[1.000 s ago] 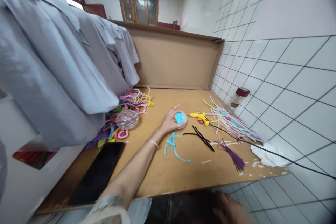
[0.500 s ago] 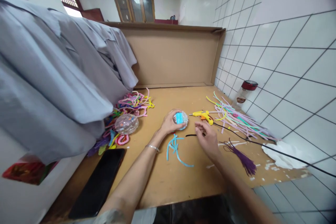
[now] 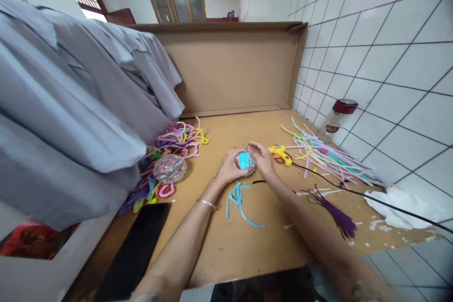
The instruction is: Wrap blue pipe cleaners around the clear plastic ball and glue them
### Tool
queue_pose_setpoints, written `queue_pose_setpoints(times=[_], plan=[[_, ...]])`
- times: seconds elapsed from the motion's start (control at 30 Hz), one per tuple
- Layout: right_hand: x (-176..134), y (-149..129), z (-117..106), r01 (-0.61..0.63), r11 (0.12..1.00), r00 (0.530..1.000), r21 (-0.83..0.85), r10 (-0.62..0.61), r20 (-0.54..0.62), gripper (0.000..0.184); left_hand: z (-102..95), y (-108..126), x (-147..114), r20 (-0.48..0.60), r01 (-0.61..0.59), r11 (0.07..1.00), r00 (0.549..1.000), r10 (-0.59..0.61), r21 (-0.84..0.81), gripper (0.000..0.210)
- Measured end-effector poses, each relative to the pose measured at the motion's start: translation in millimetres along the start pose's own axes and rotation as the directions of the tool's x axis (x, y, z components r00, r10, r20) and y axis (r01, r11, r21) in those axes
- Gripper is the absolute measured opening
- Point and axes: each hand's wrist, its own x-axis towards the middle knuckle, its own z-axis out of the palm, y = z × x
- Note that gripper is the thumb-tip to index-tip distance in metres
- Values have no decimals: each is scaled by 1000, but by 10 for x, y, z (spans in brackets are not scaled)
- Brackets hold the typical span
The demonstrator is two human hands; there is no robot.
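My left hand (image 3: 229, 168) is closed around the left side of a clear round ball (image 3: 251, 164) that has a light-blue patch on its face. Close to the ball's right side is my right hand (image 3: 262, 159), with its fingers stretched out; whether they touch the ball I cannot tell. Partly behind those fingers lies a yellow glue gun (image 3: 282, 155), its nozzle hidden. Just in front of the ball are several light-blue pipe-cleaner pieces (image 3: 237, 198). A short black strip (image 3: 259, 181) rests by my right wrist.
Tangled colourful pipe cleaners (image 3: 179, 137) and another clear ball (image 3: 170, 169) lie left, above a black phone (image 3: 136, 250). Straight pipe cleaners (image 3: 329, 155), a red-lidded bottle (image 3: 336, 120), a purple tassel (image 3: 334, 212), white tissue (image 3: 399, 207) and a black cord (image 3: 382, 200) are right.
My right hand has moved up and left to the ball's right side, and its fingers have straightened. My left hand still holds the ball. The view has shifted slightly.
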Motion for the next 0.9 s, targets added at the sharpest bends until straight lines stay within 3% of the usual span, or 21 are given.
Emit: queue_pose_setpoints(times=[0.07,0.43,0.77,0.9], plan=[[-27,43,15,30,999,997,14,-31,73,30,1,4,2,-6,-6,1000,1000,6,10,56],[-175,-14,-93,220,973,956,-67,-201,215,32,-8,14,-13,9,7,1000,1000,-7,18,56],[-198,-11,-99,189,982,962,-19,-181,203,32,-13,59,-3,-14,-28,999,1000,28,-32,50],[-176,-12,-121,106,994,974,28,-110,197,36,-16,58,2,-1,33,993,999,-33,-111,52]])
